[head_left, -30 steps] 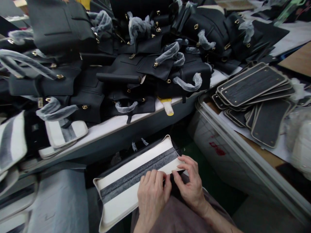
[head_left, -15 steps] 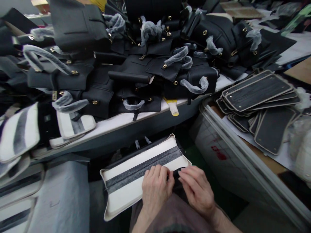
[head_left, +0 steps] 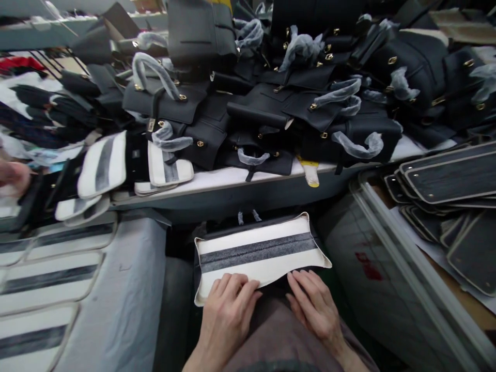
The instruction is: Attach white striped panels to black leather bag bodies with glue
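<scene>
Our white panel (head_left: 258, 222) with its dark grey band lies in front of us, just beyond the brown garment (head_left: 279, 333) over our lap, backed by black material (head_left: 276, 288). Its corners curl up. Our left hand (head_left: 228, 307) is at the near edge, left of the right corner, the fingers bent over that edge with the thumb beneath, gripping it. Our right hand (head_left: 315, 305) sits nearer that corner, fingertips on the black material just below the edge; we cannot tell whether its fingers and thumb close on it. Nearly all the panel stretches beyond our fingers, towards the counter (head_left: 211, 182) heaped with black bags (head_left: 259, 106). Striped pieces (head_left: 52, 279) lie to our left, dark panels (head_left: 461, 178) to our right.
</scene>
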